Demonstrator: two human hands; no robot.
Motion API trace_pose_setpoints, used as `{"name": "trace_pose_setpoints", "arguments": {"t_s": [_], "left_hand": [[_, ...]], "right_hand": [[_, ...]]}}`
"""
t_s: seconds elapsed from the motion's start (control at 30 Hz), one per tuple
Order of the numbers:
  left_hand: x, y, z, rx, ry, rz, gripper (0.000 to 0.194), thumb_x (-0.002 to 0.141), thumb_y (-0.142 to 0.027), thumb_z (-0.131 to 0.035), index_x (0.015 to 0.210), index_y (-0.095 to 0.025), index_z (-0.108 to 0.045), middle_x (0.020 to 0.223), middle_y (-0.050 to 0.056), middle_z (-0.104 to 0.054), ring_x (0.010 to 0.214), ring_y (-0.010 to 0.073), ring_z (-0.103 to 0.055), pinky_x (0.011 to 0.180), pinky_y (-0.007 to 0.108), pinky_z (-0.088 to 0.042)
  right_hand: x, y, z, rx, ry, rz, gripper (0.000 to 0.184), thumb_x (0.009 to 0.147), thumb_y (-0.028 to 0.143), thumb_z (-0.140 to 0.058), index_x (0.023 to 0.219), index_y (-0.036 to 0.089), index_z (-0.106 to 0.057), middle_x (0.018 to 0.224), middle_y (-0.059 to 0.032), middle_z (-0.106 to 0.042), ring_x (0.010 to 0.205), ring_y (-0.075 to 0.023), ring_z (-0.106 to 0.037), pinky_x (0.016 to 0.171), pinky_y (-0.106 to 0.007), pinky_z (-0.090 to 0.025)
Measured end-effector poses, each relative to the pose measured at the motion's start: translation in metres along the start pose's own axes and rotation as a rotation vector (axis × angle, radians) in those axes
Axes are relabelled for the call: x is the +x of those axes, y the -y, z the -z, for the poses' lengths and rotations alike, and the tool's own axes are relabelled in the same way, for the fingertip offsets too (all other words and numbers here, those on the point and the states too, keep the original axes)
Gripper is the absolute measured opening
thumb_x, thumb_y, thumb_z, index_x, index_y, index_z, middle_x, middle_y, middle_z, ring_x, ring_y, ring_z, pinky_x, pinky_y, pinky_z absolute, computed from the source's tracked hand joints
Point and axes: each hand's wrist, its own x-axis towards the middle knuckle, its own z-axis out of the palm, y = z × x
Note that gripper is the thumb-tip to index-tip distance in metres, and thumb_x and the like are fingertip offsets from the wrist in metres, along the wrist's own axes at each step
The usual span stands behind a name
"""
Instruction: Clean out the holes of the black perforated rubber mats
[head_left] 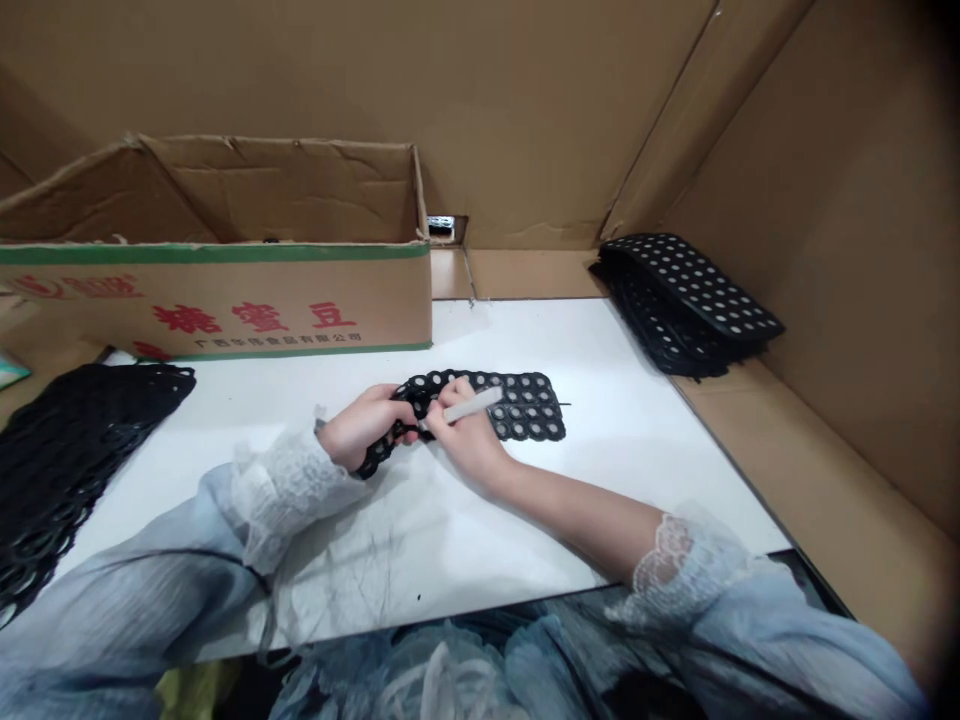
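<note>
A black sheet of joined rings with pale round centres [530, 399] lies on the white tabletop, its left end lifted and bent. My left hand [369, 428] is closed on that left end, thumb on top. In my right hand [466, 435] is a slim white pen-like tool [474, 404], held like a pencil and slanting up to the right. Its tip points down-left at the sheet beside my left fingers; the exact contact there is hidden. A thin black strand sticks out past the sheet's right edge.
Left lies a heap of black ring sheets [82, 440]. Behind it stands an open cardboard box [300, 290] with red lettering. A stack of black sheets with pale dots [690, 300] leans at the right. Cardboard walls [525, 110] enclose the white table [600, 520] at back and right.
</note>
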Motion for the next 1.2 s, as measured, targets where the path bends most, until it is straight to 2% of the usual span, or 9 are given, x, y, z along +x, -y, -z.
{"name": "trace_pose_setpoints", "arguments": {"t_s": [0.1, 0.23, 0.37, 0.53, 0.67, 0.8, 1.0, 1.2], "left_hand": [[-0.006, -0.001, -0.012, 0.105, -0.095, -0.077, 0.01, 0.057, -0.007, -0.044, 0.064, -0.013, -0.048, 0.047, -0.002, -0.048, 0.039, 0.0058, -0.04, 0.035, 0.015, -0.025], [-0.011, 0.001, -0.016, 0.119, -0.097, -0.111, 0.01, 0.057, -0.007, -0.042, 0.063, -0.014, -0.046, 0.047, -0.004, -0.046, 0.041, 0.0057, -0.039, 0.039, 0.016, -0.028], [-0.014, 0.003, -0.009, 0.15, -0.026, -0.096, 0.012, 0.058, -0.008, -0.042, 0.067, -0.014, -0.046, 0.05, -0.003, -0.048, 0.041, 0.0057, -0.038, 0.039, 0.016, -0.025], [-0.014, -0.002, 0.006, 0.169, 0.089, -0.044, 0.009, 0.061, -0.009, -0.044, 0.069, -0.013, -0.047, 0.051, -0.002, -0.048, 0.041, 0.0048, -0.035, 0.038, 0.016, -0.022], [-0.008, -0.006, 0.017, 0.205, 0.167, -0.001, 0.001, 0.064, -0.012, -0.046, 0.063, -0.013, -0.046, 0.049, -0.001, -0.046, 0.039, 0.004, -0.032, 0.037, 0.016, -0.019], [-0.001, -0.006, 0.025, 0.327, 0.251, -0.01, 0.013, 0.066, -0.016, -0.046, 0.054, -0.013, -0.045, 0.046, -0.001, -0.044, 0.037, 0.0044, -0.029, 0.036, 0.019, -0.017], [0.0, -0.008, 0.027, 0.569, 0.212, -0.018, 0.023, 0.067, -0.026, -0.051, 0.048, -0.013, -0.047, 0.04, -0.001, -0.043, 0.035, 0.0062, -0.033, 0.036, 0.019, -0.023], [-0.001, -0.011, 0.027, 0.524, 0.212, 0.018, 0.027, 0.067, -0.028, -0.054, 0.046, -0.014, -0.046, 0.037, -0.002, -0.042, 0.033, 0.0058, -0.033, 0.034, 0.018, -0.022]], "right_hand": [[-0.003, 0.002, -0.005, -0.126, 0.056, 0.083, 0.018, 0.079, 0.023, -0.036, 0.062, 0.017, -0.041, 0.085, -0.004, -0.038, 0.073, -0.0117, -0.044, 0.07, -0.026, -0.04], [-0.002, 0.002, -0.006, -0.285, 0.114, 0.107, 0.013, 0.079, 0.022, -0.036, 0.069, 0.017, -0.043, 0.087, -0.0058, -0.038, 0.072, -0.0126, -0.043, 0.061, -0.026, -0.041], [0.0, -0.001, -0.003, -0.345, 0.137, 0.144, 0.012, 0.079, 0.023, -0.037, 0.071, 0.017, -0.044, 0.087, -0.0062, -0.039, 0.072, -0.013, -0.042, 0.056, -0.025, -0.041], [0.003, -0.005, -0.001, -0.348, 0.125, 0.244, 0.016, 0.081, 0.019, -0.033, 0.072, 0.016, -0.045, 0.087, -0.0078, -0.04, 0.082, -0.0158, -0.042, 0.068, -0.029, -0.044], [0.006, -0.005, 0.003, -0.352, 0.122, 0.254, 0.017, 0.082, 0.017, -0.031, 0.073, 0.014, -0.046, 0.088, -0.0093, -0.04, 0.081, -0.0159, -0.042, 0.071, -0.03, -0.044], [0.007, -0.002, 0.008, -0.385, 0.123, 0.263, 0.018, 0.081, 0.016, -0.03, 0.074, 0.013, -0.047, 0.088, -0.01, -0.041, 0.08, -0.0163, -0.042, 0.07, -0.031, -0.043], [0.004, 0.0, 0.014, -0.484, 0.126, 0.277, 0.019, 0.08, 0.019, -0.034, 0.069, 0.015, -0.049, 0.083, -0.008, -0.045, 0.075, -0.0169, -0.042, 0.066, -0.032, -0.038], [0.0, 0.002, 0.017, -0.373, 0.175, 0.303, 0.019, 0.08, 0.019, -0.033, 0.071, 0.016, -0.05, 0.082, -0.007, -0.046, 0.076, -0.016, -0.042, 0.069, -0.031, -0.037]]}}
